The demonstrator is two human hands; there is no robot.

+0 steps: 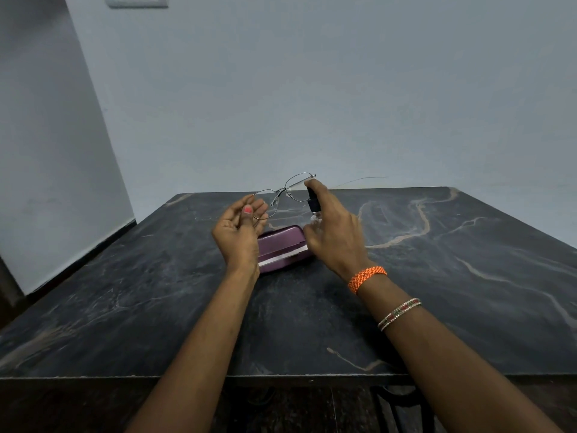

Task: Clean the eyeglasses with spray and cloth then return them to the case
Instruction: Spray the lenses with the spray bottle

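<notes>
Left hand pinches thin wire-rimmed eyeglasses (temples unfolded); right hand grips spray bottle.

Dark marble-patterned tabletop with pale veins, set against plain grey-blue walls; a switch plate high up.

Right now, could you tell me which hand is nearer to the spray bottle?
Right. The right hand grips the spray bottle, finger on its nozzle; the left hand holds the eyeglasses off to the bottle's left.
</notes>
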